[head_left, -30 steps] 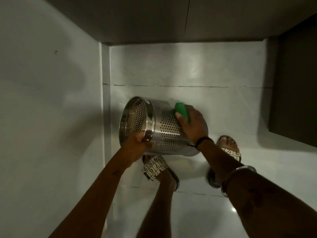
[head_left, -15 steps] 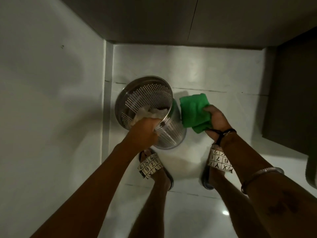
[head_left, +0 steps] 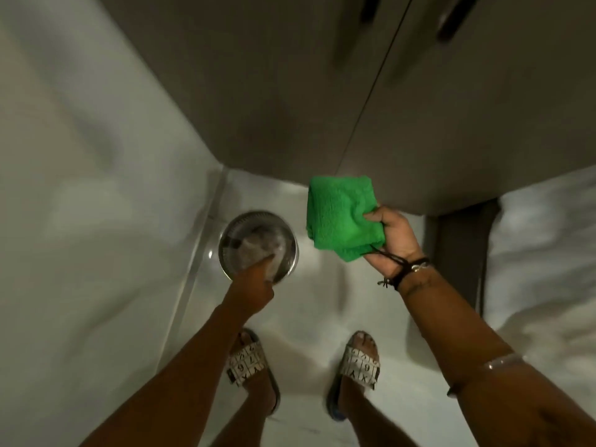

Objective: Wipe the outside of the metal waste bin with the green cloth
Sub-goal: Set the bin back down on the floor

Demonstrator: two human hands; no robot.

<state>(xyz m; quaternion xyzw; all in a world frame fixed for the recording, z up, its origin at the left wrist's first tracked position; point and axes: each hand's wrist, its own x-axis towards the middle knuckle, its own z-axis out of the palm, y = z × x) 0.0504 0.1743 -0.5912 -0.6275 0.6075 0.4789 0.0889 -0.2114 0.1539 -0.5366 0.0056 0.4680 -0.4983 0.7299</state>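
Two hands are seen: the left hand (head_left: 254,285), grip unclear through blur, reaches the near rim of the upright metal waste bin (head_left: 258,245) by the floor's left wall edge; the green cloth (head_left: 342,214), clutched in the right hand (head_left: 392,240), is held apart to the bin's right.

Waste bin (head_left: 258,245) on floor (head_left: 322,301) by left wall (head_left: 96,188); cloth (head_left: 342,214) to its right, cabinet (head_left: 354,91) behind.
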